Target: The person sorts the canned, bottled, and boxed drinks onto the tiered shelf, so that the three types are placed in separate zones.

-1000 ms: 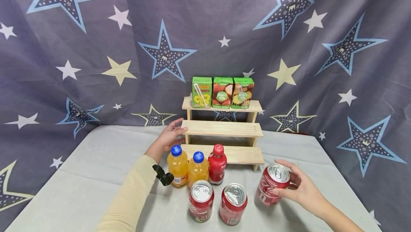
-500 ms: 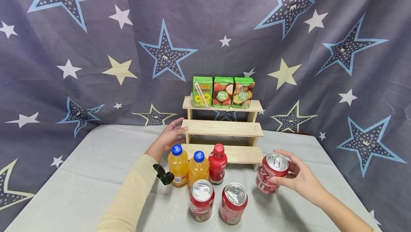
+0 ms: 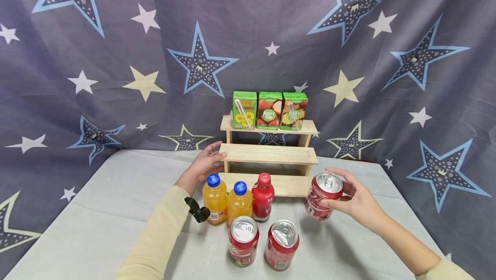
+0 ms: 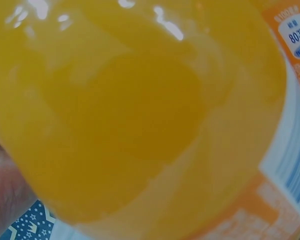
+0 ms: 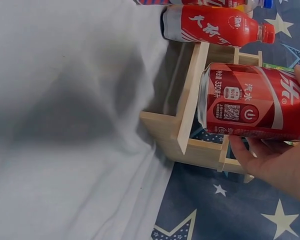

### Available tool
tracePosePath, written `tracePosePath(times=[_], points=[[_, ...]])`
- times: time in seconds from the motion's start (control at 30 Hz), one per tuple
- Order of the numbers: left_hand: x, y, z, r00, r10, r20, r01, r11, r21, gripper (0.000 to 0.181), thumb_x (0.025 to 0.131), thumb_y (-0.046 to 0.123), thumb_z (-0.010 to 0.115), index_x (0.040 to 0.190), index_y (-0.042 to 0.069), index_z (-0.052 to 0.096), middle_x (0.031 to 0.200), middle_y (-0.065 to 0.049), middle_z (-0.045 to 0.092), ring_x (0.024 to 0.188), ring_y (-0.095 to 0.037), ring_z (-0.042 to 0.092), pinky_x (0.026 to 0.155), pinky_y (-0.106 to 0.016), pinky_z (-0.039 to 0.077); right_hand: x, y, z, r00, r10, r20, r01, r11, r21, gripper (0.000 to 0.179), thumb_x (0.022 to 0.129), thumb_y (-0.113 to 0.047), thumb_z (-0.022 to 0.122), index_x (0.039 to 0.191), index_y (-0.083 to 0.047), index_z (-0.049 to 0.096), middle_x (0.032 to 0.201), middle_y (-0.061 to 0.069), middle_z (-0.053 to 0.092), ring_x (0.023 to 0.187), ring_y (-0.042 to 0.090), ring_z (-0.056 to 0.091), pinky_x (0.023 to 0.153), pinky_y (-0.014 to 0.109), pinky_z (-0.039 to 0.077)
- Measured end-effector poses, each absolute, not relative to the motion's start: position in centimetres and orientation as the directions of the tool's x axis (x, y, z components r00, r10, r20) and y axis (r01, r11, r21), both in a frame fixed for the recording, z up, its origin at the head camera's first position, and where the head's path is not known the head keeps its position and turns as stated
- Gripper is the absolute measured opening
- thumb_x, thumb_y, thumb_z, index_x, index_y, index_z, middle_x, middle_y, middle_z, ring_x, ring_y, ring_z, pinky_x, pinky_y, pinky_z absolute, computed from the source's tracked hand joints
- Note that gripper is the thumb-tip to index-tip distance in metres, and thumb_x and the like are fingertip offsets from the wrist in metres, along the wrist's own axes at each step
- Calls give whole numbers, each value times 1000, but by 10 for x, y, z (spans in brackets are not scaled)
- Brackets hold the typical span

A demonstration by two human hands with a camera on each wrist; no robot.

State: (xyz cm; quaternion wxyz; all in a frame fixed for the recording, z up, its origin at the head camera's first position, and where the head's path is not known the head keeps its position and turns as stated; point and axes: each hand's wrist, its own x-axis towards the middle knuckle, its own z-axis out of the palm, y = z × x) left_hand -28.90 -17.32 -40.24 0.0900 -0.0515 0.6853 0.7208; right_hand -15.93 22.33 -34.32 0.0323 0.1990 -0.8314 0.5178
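My right hand [image 3: 358, 202] grips a red soda can [image 3: 324, 197] by its sides, thumb in front. The can hangs above the table, slightly tilted, near the right end of the lowest step of a wooden three-step shelf [image 3: 267, 154]. In the right wrist view the same can [image 5: 252, 102] is close up, with the fingers around it. My left hand [image 3: 204, 164] holds the left end of the middle step. In the left wrist view an orange juice bottle [image 4: 140, 115] fills most of the picture, and only part of the hand shows.
Three juice boxes [image 3: 270, 110] line the top step. Before the shelf stand two blue-capped juice bottles, a red bottle [image 3: 262, 198] and two more soda cans [image 3: 282, 245] nearer the front. A starry cloth [image 3: 128, 56] hangs behind the table.
My right hand has lifted the can and carried it away from me, slightly left, toward the shelf's lowest step. The left hand has stayed at the shelf.
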Motion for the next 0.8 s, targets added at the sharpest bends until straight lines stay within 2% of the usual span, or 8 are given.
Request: tracePosePath(times=[0.13,0.4,0.6,0.8], points=[[-288,-173,-402,-978,55,-199,-202,-49,978,63,93,15,57,147,21,26,145,-20,35,127,-38,43,106,-54,37,-166,219,-340,-917,-302,260,-367,385,-847,72,71,-7,80,133,-6,44,105,-10,61,89,1,63,74,24,57],[-289,-172,-402,-978,44,-206,-208,-39,977,63,93,15,58,147,21,27,146,-20,34,127,-38,44,105,-53,37,-180,208,-331,-931,-289,222,-330,406,-852,74,72,-12,80,135,-9,42,116,17,59,89,1,62,74,24,56],[-289,-172,-402,-978,48,-202,-204,-35,978,64,93,15,57,148,19,24,145,-21,34,127,-39,43,106,-54,37,-188,197,-326,-929,-290,228,-330,376,-866,74,73,-10,79,137,-8,40,118,23,59,92,-1,62,74,24,56],[-287,-172,-401,-979,52,-198,-200,-41,979,64,94,14,56,148,17,23,145,-21,34,127,-39,43,106,-54,36,-197,189,-321,-934,-287,212,-313,376,-872,74,75,-11,78,138,-12,40,122,21,57,97,2,60,78,23,55]])
